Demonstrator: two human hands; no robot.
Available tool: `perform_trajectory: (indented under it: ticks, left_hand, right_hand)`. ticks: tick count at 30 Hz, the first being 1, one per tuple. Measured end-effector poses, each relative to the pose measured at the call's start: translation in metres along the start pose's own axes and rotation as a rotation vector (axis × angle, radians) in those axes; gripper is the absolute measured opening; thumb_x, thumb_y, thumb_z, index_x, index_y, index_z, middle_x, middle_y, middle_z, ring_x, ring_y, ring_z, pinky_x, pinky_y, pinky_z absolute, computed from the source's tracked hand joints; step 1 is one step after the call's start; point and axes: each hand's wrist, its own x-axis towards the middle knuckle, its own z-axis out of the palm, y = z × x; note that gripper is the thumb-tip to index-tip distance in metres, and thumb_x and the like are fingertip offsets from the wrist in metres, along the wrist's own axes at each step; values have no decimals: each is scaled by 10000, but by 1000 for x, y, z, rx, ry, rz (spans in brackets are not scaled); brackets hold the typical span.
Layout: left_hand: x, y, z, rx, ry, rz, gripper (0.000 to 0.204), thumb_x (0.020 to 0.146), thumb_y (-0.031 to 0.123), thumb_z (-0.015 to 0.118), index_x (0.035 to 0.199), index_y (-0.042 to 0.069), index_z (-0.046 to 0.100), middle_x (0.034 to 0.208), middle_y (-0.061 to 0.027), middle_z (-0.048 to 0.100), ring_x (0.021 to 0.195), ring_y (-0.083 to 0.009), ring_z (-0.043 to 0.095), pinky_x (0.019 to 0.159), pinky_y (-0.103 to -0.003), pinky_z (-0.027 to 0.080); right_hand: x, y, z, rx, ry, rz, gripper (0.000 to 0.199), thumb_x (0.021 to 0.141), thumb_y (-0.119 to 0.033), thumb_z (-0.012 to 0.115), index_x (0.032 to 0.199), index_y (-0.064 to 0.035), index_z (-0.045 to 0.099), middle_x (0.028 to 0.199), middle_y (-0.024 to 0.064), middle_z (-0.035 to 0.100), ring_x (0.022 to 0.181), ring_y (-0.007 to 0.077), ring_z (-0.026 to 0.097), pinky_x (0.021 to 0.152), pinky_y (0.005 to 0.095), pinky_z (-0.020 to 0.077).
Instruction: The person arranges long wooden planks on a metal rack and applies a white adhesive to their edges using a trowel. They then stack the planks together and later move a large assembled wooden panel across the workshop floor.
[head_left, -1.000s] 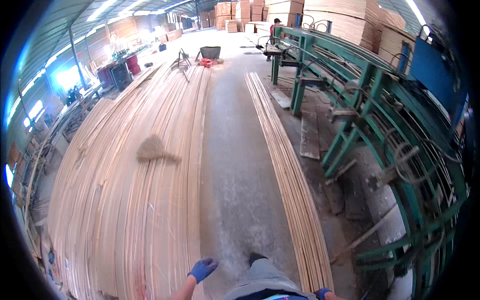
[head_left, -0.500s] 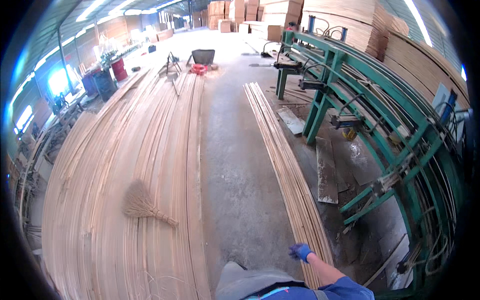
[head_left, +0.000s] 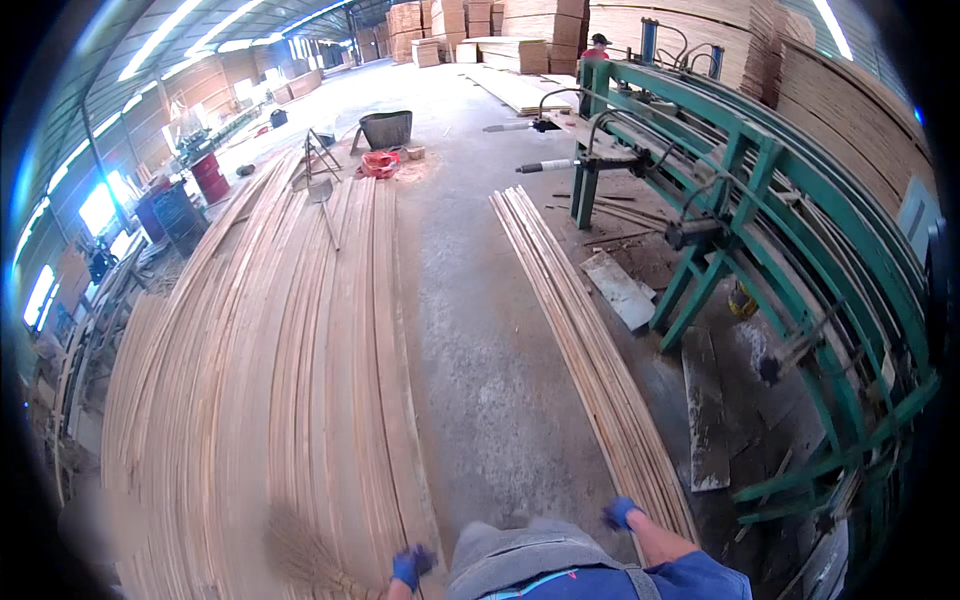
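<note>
At the lower edge, my left hand (head_left: 412, 566) in a blue glove hangs beside the broom's handle end, its fingers loosely apart and nothing seen in them. The straw broom (head_left: 298, 548) lies on the wide spread of long wooden strips (head_left: 250, 400) to my left. In a matching glove, my right hand (head_left: 619, 512) is held by my side, over the near left edge of a narrow bundle of wooden strips (head_left: 600, 390). Its fingers look loosely bent and show nothing held. Whether it touches the wood is unclear.
A green metal frame machine (head_left: 760, 180) with hoses runs along the right. Pale boards (head_left: 707, 410) lie beneath it. A dark tub (head_left: 386, 130), a red bag (head_left: 380, 165) and a shovel (head_left: 322, 195) are ahead. Beyond the machine, a person in red (head_left: 597, 48) stands near stacked panels (head_left: 545, 20).
The view has shifted, and the broom now sits lower, near the bottom edge. My left hand has come into view beside it. My right hand stays low by the bundle.
</note>
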Motion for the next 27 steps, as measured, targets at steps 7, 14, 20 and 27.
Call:
perform_trajectory:
  ticks: [7, 14, 20, 27]
  left_hand:
    - [189, 0, -29, 313, -366, -620, 319, 979, 431, 419, 1035, 220, 652, 1201, -39, 668, 1082, -303, 652, 850, -519, 525]
    - [578, -4, -236, 1066, -661, 271, 293, 984, 388, 429, 1054, 215, 655, 1344, 22, 599, 1165, -268, 617, 841, -505, 538]
    - [1012, 265, -443, -854, 170, -312, 263, 961, 307, 633, 1059, 63, 631, 965, -144, 718, 800, -288, 717, 650, -365, 568]
    - [1175, 163, -449, -442, -98, -510, 299, 999, 293, 507, 1057, 31, 638, 1050, -123, 711, 1008, -300, 682, 759, -440, 565]
  right_hand:
    - [171, -313, -467, 882, 323, -271, 403, 957, -387, 609, 1152, -39, 666, 917, 61, 719, 747, 125, 660, 653, 296, 515]
    - [306, -408, -661, 185, 421, -346, 381, 927, -392, 599, 1181, -120, 681, 1052, 154, 717, 963, 333, 689, 856, 410, 534]
    - [416, -460, -891, 256, 484, -189, 404, 932, -406, 560, 1158, -94, 682, 1146, 190, 675, 1060, 371, 644, 915, 443, 515]
    - [609, -596, -1202, 99, 556, -549, 381, 935, -357, 567, 1203, -103, 661, 1145, 182, 677, 1022, 361, 661, 887, 439, 526]
